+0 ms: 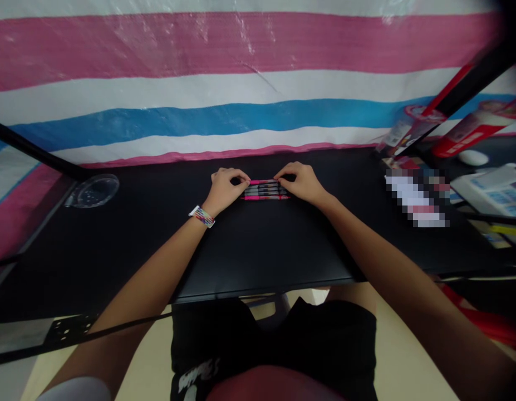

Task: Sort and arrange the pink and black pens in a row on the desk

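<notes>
Several slim pens lie side by side in a stack of rows on the black table. The far one is a pink pen, grey and black pens are in the middle, and another pink pen is nearest to me. My left hand, with a colourful woven band on its wrist, pinches the left end of the far pink pen between thumb and index finger. At that pen's right end, my right hand has thumb and fingertip closed in a pinch. The fingertips hide both ends of this pen.
A clear plastic lid lies at the far left of the black table. To the right stand a clear cup with a red straw and a red cup, near a white mouse. A striped sheet hangs behind.
</notes>
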The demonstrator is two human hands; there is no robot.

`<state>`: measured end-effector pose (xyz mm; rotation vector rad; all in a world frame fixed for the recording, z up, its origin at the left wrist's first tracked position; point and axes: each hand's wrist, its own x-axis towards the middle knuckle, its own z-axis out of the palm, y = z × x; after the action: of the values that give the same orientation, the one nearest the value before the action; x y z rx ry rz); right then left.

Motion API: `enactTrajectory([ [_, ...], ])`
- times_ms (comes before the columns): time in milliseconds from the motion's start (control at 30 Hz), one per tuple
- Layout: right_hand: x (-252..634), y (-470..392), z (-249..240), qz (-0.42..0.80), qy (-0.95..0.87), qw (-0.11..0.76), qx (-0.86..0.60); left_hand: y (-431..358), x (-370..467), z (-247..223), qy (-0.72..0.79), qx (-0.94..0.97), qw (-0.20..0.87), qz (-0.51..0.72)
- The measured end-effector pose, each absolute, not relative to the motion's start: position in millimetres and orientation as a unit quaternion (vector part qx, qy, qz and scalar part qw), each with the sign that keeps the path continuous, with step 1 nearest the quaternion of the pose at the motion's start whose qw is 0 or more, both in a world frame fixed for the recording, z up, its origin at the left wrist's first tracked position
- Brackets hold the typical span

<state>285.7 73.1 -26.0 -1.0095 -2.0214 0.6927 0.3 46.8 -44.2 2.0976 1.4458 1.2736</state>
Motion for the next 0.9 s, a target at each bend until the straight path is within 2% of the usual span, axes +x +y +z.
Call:
enactTrajectory([
  [200,284.0,71.5,-27.3,0.277,-0.782,0.394,-0.396,46.9,-1.1,-43.8,0.515,0.732,0.143,0.421],
  [400,263.9,64.6,-38.4,0.374,-0.588,0.556,-0.452,38.8,7.0,-41.3,0.495,0.650,0.252,0.518],
  [467,255.3,60.3,-41.5,0.405,-0.543,0.579,-0.453,31.4,16.3,-41.3,0.499,0.604,0.272,0.559],
  [700,244.4,55.2,-45.0,0.449,-0.544,0.563,-0.430,9.9,45.4,-35.2,0.493,0.588,0.307,0.563],
  [800,246.3,56.6,-45.7,0.424,-0.572,0.557,-0.428,12.3,46.8,-36.6,0.479,0.563,0.325,0.590],
  [900,247.8,50.7,-40.3,0.348,-0.645,0.539,-0.415,17.9,43.9,-39.9,0.473,0.544,0.331,0.609],
])
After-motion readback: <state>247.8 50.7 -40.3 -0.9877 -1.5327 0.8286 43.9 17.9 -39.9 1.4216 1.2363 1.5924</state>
